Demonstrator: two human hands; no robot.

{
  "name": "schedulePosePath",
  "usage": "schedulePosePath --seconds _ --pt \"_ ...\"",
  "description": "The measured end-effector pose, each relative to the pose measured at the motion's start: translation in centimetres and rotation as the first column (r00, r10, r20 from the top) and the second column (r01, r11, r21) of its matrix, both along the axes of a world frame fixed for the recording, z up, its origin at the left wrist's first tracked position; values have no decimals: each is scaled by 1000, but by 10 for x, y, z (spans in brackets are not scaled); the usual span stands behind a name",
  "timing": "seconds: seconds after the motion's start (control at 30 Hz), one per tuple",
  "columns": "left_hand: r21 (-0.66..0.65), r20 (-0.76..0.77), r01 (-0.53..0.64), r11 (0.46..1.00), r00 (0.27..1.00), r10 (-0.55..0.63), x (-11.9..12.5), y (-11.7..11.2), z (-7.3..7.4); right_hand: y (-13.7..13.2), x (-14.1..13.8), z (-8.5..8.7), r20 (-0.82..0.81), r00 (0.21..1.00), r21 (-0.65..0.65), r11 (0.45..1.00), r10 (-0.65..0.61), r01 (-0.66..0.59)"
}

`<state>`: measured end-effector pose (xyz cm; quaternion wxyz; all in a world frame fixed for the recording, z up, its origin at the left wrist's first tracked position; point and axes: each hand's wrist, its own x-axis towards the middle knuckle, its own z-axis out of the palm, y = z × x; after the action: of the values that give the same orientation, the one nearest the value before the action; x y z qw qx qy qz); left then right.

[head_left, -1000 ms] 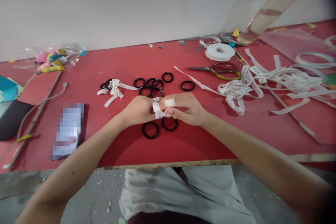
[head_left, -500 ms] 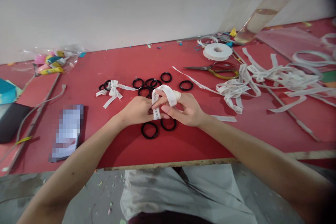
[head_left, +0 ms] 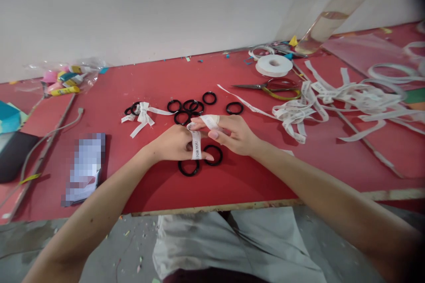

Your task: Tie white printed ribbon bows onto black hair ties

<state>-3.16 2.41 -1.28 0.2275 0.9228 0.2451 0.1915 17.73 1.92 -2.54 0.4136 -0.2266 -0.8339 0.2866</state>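
Note:
A white printed ribbon (head_left: 196,145) runs round my left hand (head_left: 174,143), crossing near the base of its thumb. The left fingers are curled and mostly hidden, and the thumb points right. My right hand (head_left: 234,132) touches my left at the fingertips, holding the ribbon's upper part, which lies along its fingers. A pale wrap circles one right finger. Under and behind the hands lie several black hair ties, one (head_left: 213,155) just below the right hand. To the left, a white ribbon bow (head_left: 144,114) lies with black hair ties (head_left: 134,108).
Scissors (head_left: 265,86) with yellow-red handles lie behind, near a white ribbon spool (head_left: 274,66). Tangled ribbon (head_left: 299,110) spreads at right, below a clear cylinder of liquid (head_left: 327,26). At left are a phone (head_left: 84,168), a cable (head_left: 53,135) and a bag of coloured tubes (head_left: 64,80).
The standing ribbon loop between my hands has been drawn down flat along the right fingers. My right hand has shifted slightly left, and the loose ribbon tail by its wrist has mostly slid out of view.

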Motion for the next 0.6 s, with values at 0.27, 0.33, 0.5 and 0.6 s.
schedulePosePath --seconds 0.27,0.33,0.5,0.6 --pt "-206 214 111 972 975 -66 3 -8 7 2 -2 -1 -7 992 22 992 126 -125" --pt "-280 242 121 952 969 -52 3 -10 9 3 -2 -3 10 996 19 996 89 -89" --pt "-465 395 194 864 919 6 0 -8 9 5 -1 -8 -19 999 27 999 42 -41" --pt "-511 496 215 832 865 81 0 -7 8 5 -3 -10 -25 1000 32 999 -3 4"
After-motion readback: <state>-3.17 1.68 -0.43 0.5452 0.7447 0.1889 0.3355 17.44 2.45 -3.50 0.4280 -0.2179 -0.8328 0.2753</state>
